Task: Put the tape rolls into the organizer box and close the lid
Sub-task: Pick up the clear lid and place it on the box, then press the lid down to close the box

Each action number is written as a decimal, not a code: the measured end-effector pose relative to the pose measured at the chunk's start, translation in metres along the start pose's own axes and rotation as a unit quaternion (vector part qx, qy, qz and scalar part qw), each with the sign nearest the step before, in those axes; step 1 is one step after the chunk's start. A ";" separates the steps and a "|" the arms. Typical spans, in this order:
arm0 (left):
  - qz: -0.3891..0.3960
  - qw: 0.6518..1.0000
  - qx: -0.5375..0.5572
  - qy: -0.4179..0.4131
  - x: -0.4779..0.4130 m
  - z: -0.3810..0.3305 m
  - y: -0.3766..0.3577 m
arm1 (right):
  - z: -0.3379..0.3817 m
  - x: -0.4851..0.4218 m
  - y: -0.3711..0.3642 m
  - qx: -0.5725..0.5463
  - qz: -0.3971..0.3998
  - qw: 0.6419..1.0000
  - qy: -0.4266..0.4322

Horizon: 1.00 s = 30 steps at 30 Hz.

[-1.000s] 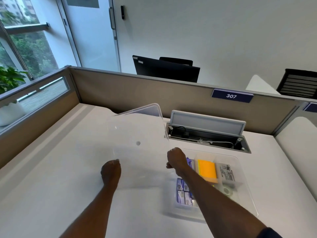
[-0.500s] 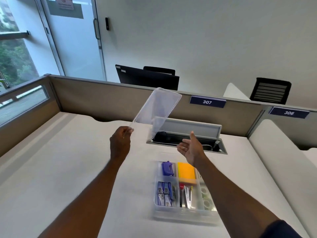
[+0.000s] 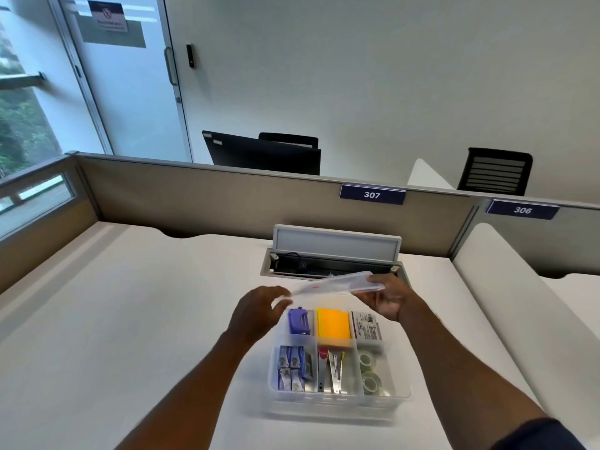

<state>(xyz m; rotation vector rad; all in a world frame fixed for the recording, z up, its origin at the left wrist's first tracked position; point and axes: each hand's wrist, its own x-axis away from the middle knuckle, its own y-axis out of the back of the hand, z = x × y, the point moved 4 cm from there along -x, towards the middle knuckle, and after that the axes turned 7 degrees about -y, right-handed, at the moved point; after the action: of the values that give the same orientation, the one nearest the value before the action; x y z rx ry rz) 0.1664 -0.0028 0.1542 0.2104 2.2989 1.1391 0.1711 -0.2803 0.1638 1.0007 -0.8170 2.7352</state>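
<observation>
A clear plastic organizer box (image 3: 404,393) sits on the white desk in front of me. Two tape rolls (image 3: 368,371) lie in its front right compartment. The clear lid (image 3: 334,282) hangs nearly flat just above the box's far edge. My left hand (image 3: 256,311) pinches the lid's left end and my right hand (image 3: 386,298) grips its right end. The box is uncovered below the lid.
Other compartments hold a purple sharpener-like item (image 3: 299,321), orange sticky notes (image 3: 333,326), a labelled packet (image 3: 367,328), staple boxes (image 3: 292,368) and metal clips (image 3: 331,371). Behind the box an open cable hatch (image 3: 334,254) sits in the desk. Partition walls (image 3: 227,199) bound the desk.
The lid came off the desk at the left, was held up tilted in my left hand, and is now level over the box with both hands on it.
</observation>
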 end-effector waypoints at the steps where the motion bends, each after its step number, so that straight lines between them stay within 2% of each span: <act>1: 0.049 0.997 0.041 0.045 0.003 0.005 -0.007 | -0.003 0.000 0.007 0.014 -0.006 1.000 -0.007; 4: 0.119 0.964 0.145 0.188 0.017 0.019 -0.019 | -0.014 -0.006 0.034 0.074 -0.042 0.996 -0.026; 8: 0.130 0.927 0.147 0.319 0.037 0.048 -0.038 | -0.027 -0.005 0.064 0.208 -0.109 0.971 -0.045; 13: 0.061 0.850 0.311 0.422 0.044 0.044 -0.050 | -0.031 0.010 0.080 0.315 -0.169 0.933 -0.031; 18: 0.126 0.867 0.254 0.410 0.037 0.032 -0.060 | -0.040 0.010 0.087 0.453 -0.217 0.864 0.036; 22: 0.126 0.883 0.217 0.396 0.040 0.031 -0.061 | -0.049 0.010 0.085 0.602 -0.243 0.756 0.089; 25: 0.123 0.892 0.207 0.383 0.050 0.035 -0.066 | -0.058 0.012 0.087 0.628 -0.277 0.723 0.074; 30: 0.135 0.921 0.129 0.343 0.060 0.025 -0.067 | -0.072 0.023 0.089 0.627 -0.335 0.701 0.058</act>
<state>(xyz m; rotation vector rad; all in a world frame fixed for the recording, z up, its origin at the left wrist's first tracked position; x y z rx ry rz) 0.1368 -0.0054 0.0659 0.2630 3.1292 1.1630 0.0871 -0.3197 0.0927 0.8796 1.4084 2.2990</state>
